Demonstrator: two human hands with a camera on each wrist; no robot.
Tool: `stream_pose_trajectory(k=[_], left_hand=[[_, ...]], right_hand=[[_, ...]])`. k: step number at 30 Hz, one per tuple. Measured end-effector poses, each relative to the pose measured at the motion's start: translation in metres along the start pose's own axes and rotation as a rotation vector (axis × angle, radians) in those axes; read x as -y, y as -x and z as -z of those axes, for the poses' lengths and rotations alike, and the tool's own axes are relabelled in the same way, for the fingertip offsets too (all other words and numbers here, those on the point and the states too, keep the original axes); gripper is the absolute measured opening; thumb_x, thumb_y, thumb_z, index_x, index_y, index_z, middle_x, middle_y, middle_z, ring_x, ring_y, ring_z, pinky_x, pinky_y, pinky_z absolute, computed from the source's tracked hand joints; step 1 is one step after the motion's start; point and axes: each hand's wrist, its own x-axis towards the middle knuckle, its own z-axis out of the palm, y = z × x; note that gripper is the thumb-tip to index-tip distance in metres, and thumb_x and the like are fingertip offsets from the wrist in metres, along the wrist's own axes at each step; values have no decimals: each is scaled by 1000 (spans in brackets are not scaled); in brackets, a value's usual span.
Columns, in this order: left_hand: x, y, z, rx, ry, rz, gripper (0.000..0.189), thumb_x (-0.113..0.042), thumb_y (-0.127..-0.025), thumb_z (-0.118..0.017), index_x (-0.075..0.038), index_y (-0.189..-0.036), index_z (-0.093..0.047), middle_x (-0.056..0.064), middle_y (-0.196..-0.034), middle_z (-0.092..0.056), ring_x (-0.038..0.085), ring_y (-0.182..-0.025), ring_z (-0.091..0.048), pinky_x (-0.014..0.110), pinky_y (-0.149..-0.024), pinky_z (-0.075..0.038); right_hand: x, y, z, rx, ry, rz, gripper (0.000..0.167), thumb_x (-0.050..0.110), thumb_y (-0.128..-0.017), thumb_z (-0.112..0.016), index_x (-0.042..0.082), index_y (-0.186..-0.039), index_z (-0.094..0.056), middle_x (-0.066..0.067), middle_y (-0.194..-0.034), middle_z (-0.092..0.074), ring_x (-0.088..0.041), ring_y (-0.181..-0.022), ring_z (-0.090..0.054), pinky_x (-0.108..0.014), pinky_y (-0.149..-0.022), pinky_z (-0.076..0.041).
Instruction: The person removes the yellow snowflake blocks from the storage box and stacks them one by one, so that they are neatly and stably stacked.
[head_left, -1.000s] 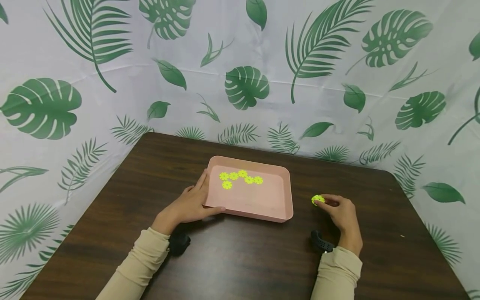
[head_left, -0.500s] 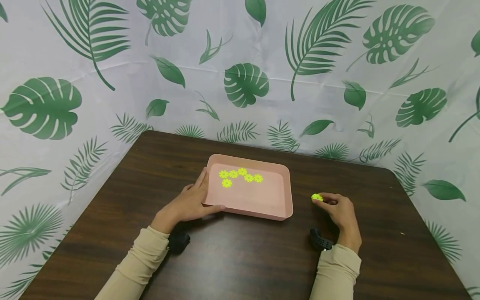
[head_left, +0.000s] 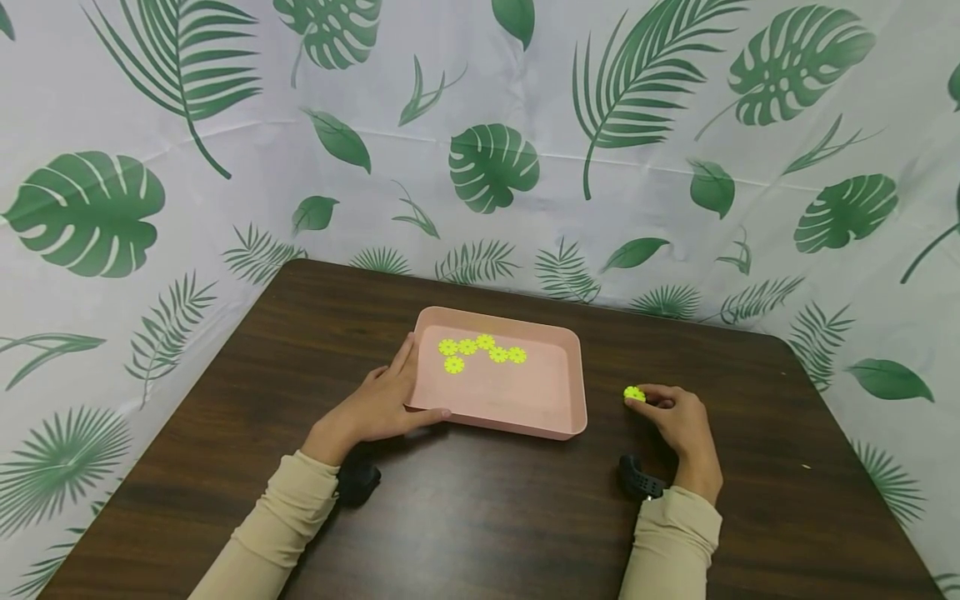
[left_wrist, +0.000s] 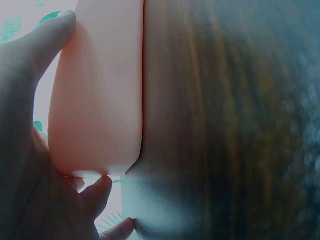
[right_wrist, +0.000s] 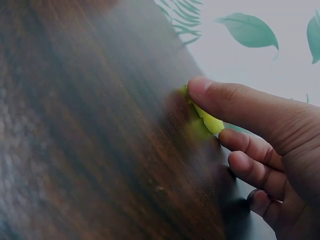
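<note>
While pinching a yellow flower-shaped disc [head_left: 633,393] in nearly closed fingers [right_wrist: 250,147] of the right hand [head_left: 678,421], holds it just right of the pink tray [head_left: 517,396], close to the tabletop [head_left: 510,517]; cannot tell whether touching. Spreads the left hand [head_left: 375,407] wide around the tray's near left corner. Can see six more discs [head_left: 486,342] lying inside, and leaf-printed cloth [head_left: 420,275] behind.
</note>
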Motion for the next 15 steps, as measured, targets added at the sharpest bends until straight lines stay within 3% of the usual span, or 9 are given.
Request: stream_pose_trajectory(k=[15], left_hand=[[0, 0, 0, 3, -4, 2, 122, -69, -90, -65, 2, -164, 2, 18, -172, 10, 34, -156, -19, 68, -117, -21]], right_hand=[[0, 0, 1, -5, 3, 2, 49, 30, -92, -81, -5, -125, -72, -21, -109, -71, -29, -92, -59, -37, -76, -48]])
